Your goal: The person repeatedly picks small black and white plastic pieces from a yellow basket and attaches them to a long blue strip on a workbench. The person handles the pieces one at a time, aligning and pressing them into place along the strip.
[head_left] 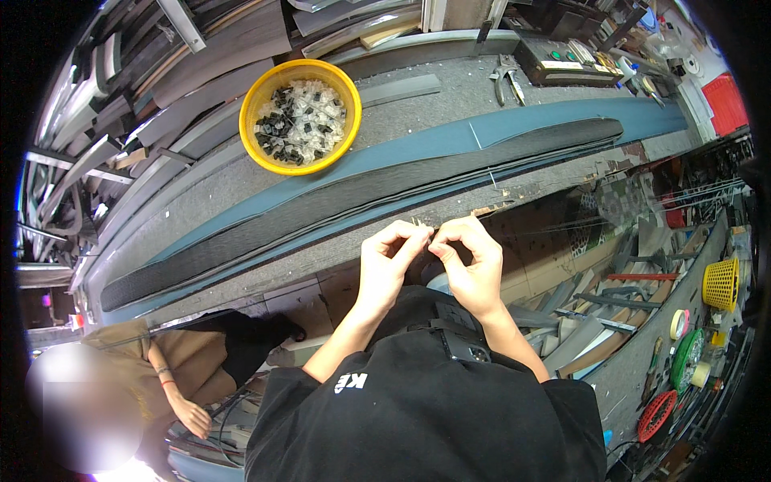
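Note:
Both hands meet in front of my chest, just off the bench's near edge. My left hand [384,263] is closed in a pinch, thumb against forefinger. Close beside it, my right hand [475,265] pinches too, its fingertips almost touching the left ones. Something small and dark seems to lie between the fingertips, with thin pale ends near the left forefinger; its kind cannot be made out. Beyond the hands, long dark grey textured strips [353,195] lie stacked on blue strips [401,155] along the bench.
A yellow bowl [351,136] of small clear and black pieces stands on the bench [385,112]. Pliers [504,80] and a dark box [566,64] are farther right. Scrap strips [594,313] and baskets [720,284] lie right. Another person's hand [193,418] is at lower left.

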The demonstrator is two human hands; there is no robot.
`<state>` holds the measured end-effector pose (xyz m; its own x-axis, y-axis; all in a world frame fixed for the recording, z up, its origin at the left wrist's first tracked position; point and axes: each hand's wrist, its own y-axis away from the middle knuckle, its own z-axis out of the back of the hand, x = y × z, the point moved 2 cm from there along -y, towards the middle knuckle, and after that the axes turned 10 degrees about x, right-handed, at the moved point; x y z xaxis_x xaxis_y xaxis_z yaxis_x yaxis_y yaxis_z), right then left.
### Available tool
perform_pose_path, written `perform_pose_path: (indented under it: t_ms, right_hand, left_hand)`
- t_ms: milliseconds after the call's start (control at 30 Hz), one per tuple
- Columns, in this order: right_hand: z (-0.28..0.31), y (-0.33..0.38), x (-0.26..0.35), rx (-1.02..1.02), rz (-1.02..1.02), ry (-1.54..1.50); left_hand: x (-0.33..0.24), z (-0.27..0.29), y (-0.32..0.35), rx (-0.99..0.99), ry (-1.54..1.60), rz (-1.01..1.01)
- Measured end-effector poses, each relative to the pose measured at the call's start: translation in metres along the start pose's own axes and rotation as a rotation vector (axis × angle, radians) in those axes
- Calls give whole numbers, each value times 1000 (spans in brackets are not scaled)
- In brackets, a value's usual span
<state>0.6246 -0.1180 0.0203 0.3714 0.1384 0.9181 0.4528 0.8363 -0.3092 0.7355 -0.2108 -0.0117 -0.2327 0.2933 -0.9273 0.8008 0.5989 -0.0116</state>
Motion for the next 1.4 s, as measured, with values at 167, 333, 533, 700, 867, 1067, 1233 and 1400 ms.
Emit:
perform_pose_path:
  t_ms: [167,333,533,700,867,1067,1233,1400]
  right_hand:
    - [0,5,-7,20,-165,-246]
    - [3,3,-5,105,-159,-384]
    - [5,3,0,202,-190,-467]
    - [9,-2,1,167,-199,-438]
    - [17,-8,6,226,-206,-630]
    - [16,-20,-2,177,-357,-673]
    - [31,-46,-23,196,-412,-679]
    - [44,-76,-42,270,-478,-743]
  left_hand:
    - [-6,5,-3,76,-65,-78]
    - [-7,3,-4,156,1,-132]
    - [-12,6,-5,161,-51,-154]
    - [-23,4,-8,165,-159,-158]
    - [-33,1,-11,169,-333,-177]
    - [-30,-2,-28,115,-367,-179]
    - [-23,-11,-50,52,-189,-79]
    - [-17,-22,-75,-41,-162,-69]
